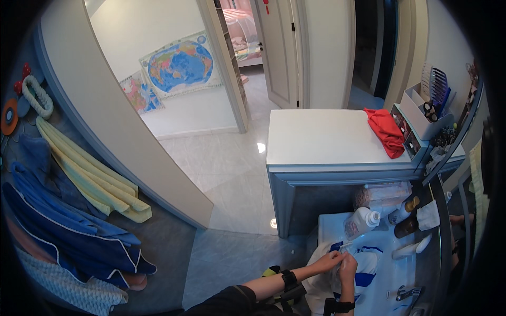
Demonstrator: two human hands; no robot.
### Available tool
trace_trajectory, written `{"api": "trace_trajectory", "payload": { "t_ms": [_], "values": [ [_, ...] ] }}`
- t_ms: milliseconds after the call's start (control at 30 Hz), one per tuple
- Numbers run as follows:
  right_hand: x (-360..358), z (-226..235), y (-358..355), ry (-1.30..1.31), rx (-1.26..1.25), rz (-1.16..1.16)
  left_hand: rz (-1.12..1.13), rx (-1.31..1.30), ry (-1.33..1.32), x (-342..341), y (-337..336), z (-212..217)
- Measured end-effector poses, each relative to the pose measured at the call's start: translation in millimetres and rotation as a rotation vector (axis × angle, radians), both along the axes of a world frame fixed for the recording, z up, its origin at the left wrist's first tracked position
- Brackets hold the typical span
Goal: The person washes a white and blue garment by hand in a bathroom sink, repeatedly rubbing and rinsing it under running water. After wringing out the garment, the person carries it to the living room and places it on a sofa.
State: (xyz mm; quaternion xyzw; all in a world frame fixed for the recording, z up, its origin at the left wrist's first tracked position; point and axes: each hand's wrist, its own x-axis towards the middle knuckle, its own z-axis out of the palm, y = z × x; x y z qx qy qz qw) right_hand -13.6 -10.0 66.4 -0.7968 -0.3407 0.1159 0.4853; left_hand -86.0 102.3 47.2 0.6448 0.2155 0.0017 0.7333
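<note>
A white and blue garment lies bunched in the white washbasin, part of it hanging over the near left side. Above it my left hand and my right hand meet, fingers closed and pinched together on its cloth. The exact fold between the fingertips is too small to make out. A thin white strip shows just beyond the fingers. Behind the hands, a white bottle with a white cap stands on the basin's far rim.
Right of the basin are a faucet, a white tube, a dark brown bottle and a pump bottle. Beyond stands a white-topped cabinet with a red cloth and an organizer. Towels hang at left.
</note>
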Motion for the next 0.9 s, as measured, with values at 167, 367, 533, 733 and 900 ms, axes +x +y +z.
{"api": "trace_trajectory", "payload": {
  "t_ms": [167, 367, 533, 733, 900],
  "values": [
    [-13, -14, 2, 0.061, -0.016, -0.055, -0.188, 0.446, -0.100, -29, 29, -5],
    [-32, -21, 20, 0.043, -0.095, -0.026, -0.268, 0.674, -0.204, -54, 53, -10],
    [-18, -17, 18, -0.105, -0.124, 0.073, -0.147, 0.614, -0.229, -55, 47, -17],
    [-25, -50, 8, 0.016, -0.194, 0.058, -0.227, 0.520, 0.077, -59, 39, -47],
    [-39, -76, 10, 0.024, -0.234, -0.108, -0.172, 0.424, 0.055, -54, 38, -61]
  ]
}}
